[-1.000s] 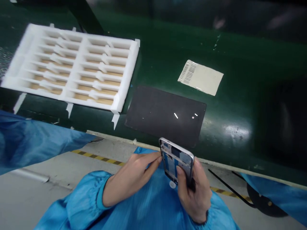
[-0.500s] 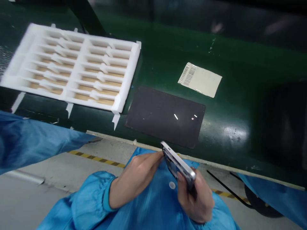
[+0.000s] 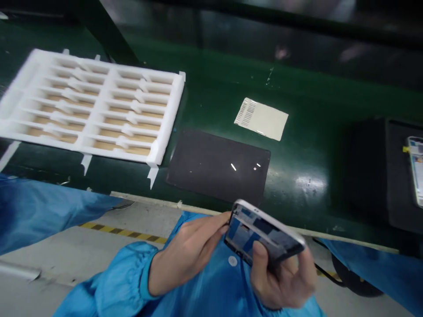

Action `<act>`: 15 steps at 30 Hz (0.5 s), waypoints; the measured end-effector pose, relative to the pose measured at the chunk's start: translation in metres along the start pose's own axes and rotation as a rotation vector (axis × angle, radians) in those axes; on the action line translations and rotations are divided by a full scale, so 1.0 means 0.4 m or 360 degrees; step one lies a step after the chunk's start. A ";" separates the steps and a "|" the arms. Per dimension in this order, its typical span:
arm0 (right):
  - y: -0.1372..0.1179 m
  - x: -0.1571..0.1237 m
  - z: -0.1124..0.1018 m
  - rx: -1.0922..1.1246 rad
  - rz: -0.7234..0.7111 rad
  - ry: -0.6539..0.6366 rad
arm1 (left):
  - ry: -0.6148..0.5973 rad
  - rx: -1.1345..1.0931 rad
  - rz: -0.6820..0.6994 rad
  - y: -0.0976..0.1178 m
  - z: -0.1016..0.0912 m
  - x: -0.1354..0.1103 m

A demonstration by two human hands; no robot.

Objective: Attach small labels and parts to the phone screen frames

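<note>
- The person's right hand (image 3: 286,279) is closed round one end of a phone (image 3: 264,233), thumb pressed on its opened inside, fingers curled behind.
- That phone is held up, tilted, at the near edge of the desk (image 3: 211,103), by the near right corner of a dark mat (image 3: 211,165).
- The left hand (image 3: 188,251) has its fingers nearly straight and together, tips at the phone's left edge; I can't tell whether they pinch anything.
- Beyond the mat's far edge, toward its right corner, lies a pale card (image 3: 271,122).
- A white tray (image 3: 169,121) sits left of the mat, its near right corner close by.
- Over right, a black box (image 3: 398,176) carries a second phone (image 3: 419,165), partly in view.
</note>
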State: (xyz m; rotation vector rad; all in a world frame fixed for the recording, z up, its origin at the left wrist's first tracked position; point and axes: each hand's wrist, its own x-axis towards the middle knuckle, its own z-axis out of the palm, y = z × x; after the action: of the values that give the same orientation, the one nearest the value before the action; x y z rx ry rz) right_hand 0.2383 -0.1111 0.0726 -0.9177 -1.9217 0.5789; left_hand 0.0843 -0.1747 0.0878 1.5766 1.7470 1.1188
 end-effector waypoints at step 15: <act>0.267 0.284 0.062 -0.0213 0.0162 -0.0605 | 0.0378 0.0952 0.0270 -0.034 -0.222 0.093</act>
State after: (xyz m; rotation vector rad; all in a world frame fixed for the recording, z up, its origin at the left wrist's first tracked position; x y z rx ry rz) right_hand 0.2194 0.0434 0.0459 -1.0531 -2.2848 0.7333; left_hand -0.0029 -0.1582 0.1275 2.0346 2.2909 0.9342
